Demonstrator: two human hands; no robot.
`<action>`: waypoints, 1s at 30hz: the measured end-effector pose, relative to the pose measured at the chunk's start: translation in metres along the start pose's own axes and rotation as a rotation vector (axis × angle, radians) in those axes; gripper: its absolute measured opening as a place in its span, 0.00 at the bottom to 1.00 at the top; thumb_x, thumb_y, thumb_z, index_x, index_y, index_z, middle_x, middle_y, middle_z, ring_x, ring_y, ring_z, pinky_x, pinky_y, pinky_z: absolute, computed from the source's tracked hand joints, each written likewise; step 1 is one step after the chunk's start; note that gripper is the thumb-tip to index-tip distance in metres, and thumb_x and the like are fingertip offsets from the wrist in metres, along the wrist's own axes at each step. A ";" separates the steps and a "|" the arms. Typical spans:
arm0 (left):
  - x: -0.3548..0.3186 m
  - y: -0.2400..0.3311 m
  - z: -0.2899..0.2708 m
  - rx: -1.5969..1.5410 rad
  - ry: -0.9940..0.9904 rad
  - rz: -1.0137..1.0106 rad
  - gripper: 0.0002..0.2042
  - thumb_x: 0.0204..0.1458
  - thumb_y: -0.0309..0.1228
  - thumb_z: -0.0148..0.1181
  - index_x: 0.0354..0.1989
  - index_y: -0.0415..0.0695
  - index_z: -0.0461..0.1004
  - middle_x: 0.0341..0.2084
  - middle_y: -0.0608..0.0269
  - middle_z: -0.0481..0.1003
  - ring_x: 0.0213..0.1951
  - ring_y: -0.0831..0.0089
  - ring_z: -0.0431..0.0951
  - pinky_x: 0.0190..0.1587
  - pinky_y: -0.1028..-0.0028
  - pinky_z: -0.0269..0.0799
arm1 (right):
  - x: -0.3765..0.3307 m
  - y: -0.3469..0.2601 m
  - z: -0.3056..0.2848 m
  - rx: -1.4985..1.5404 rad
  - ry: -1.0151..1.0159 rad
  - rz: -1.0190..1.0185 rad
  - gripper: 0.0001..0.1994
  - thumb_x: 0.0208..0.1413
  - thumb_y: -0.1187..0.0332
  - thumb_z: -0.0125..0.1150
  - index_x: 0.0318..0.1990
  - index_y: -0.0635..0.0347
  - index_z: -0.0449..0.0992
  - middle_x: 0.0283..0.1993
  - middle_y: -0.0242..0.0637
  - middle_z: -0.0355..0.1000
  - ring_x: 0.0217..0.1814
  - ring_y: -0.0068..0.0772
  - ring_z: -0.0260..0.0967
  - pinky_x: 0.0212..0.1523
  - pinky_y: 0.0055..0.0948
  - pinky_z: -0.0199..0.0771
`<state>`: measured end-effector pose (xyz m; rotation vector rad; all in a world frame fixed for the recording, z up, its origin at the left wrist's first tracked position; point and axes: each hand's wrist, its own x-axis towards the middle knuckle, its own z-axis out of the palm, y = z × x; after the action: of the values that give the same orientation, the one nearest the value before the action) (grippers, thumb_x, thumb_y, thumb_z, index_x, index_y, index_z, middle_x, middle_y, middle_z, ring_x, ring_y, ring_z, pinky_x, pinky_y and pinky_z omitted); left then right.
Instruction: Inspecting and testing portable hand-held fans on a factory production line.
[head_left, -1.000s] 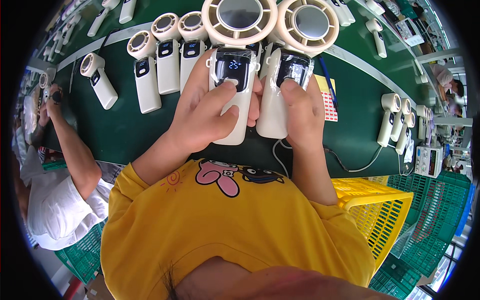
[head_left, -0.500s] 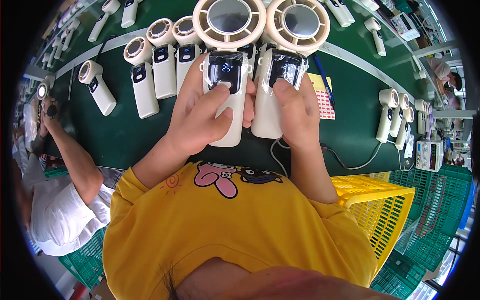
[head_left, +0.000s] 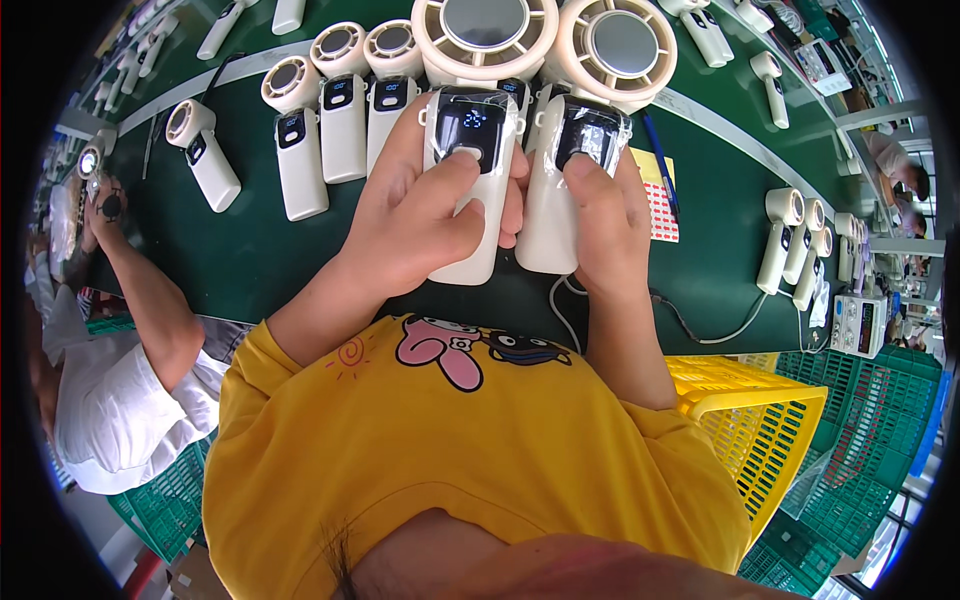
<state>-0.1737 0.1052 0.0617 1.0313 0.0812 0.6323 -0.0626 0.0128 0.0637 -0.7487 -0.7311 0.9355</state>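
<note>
Two cream handheld fans are held upright side by side over the green table. My left hand is wrapped round the left handheld fan, its thumb on the button below a lit dark display. Closed round the right handheld fan is my right hand, with the thumb at that fan's button; its display looks dark under glossy film. Round heads with grey centre discs top both fans. Just beyond my left hand stand several more handheld fans with lit displays, partly hidden by the held ones.
A lone fan lies at the left, and more fans stand at the right with cables. A blue pen rests by a sticker sheet. Beside me are a yellow basket and, at the left, a co-worker's arm.
The view has shifted slightly, so the scene sits a little differently in the picture. Both hands keep hold of their fans, and the right fan's display now looks dark.
</note>
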 end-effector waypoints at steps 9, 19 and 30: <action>0.000 -0.001 0.000 0.024 0.001 0.024 0.24 0.36 0.13 0.35 0.48 0.37 0.52 0.32 0.53 0.68 0.23 0.68 0.69 0.26 0.75 0.66 | 0.000 0.000 0.000 -0.068 0.005 -0.029 0.11 0.53 0.77 0.36 0.44 0.65 0.59 0.34 0.45 0.64 0.23 0.32 0.63 0.25 0.26 0.67; 0.000 -0.001 0.000 0.069 -0.012 0.035 0.24 0.36 0.12 0.36 0.47 0.36 0.52 0.32 0.54 0.68 0.22 0.69 0.69 0.26 0.75 0.66 | 0.003 -0.001 -0.001 -0.033 -0.044 -0.029 0.11 0.53 0.77 0.36 0.45 0.65 0.59 0.35 0.45 0.65 0.23 0.32 0.63 0.25 0.26 0.68; 0.000 0.001 -0.004 -0.034 0.000 -0.008 0.24 0.37 0.13 0.36 0.48 0.37 0.52 0.32 0.53 0.68 0.22 0.68 0.69 0.26 0.75 0.66 | 0.001 0.001 0.002 -0.031 0.046 0.000 0.11 0.53 0.75 0.38 0.45 0.66 0.59 0.31 0.45 0.67 0.23 0.32 0.63 0.26 0.24 0.67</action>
<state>-0.1754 0.1088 0.0605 0.9980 0.0747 0.6245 -0.0641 0.0149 0.0637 -0.7950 -0.7064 0.9054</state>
